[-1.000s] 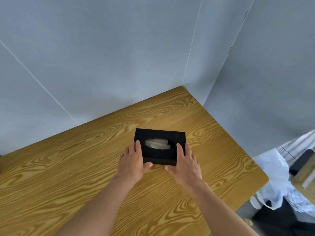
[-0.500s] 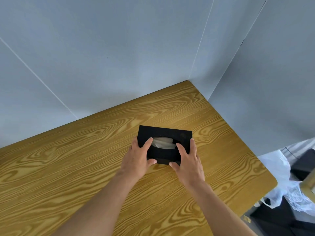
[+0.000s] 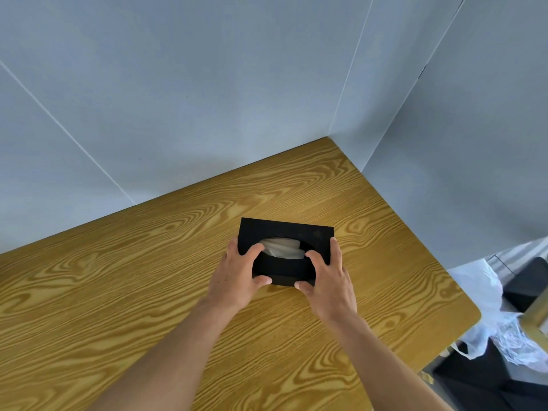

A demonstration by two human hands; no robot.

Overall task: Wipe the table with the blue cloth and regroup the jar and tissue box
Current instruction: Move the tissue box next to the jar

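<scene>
Grey-blue wall panels [image 3: 207,99] are seen meeting at a corner behind a wooden table [image 3: 118,292] with a strong yellow-brown grain, which fills the lower part of the head view. Toward the far right part of the table, a black tissue box [image 3: 286,250] is seen, with pale tissue [image 3: 281,247] showing through the oval opening in its top. The box is gripped from both ends. The left hand [image 3: 235,277] is closed around the box's left end, with its fingers laid over the top edge and its thumb pressed against the near side. The right hand [image 3: 329,280] is clasped likewise around the right end, fingers on top and thumb at the near side. Whether the box rests on the table or is slightly raised cannot be told. Beyond the table's right edge, a crumpled white plastic bag [image 3: 486,315] is seen beside dark objects lower down.
</scene>
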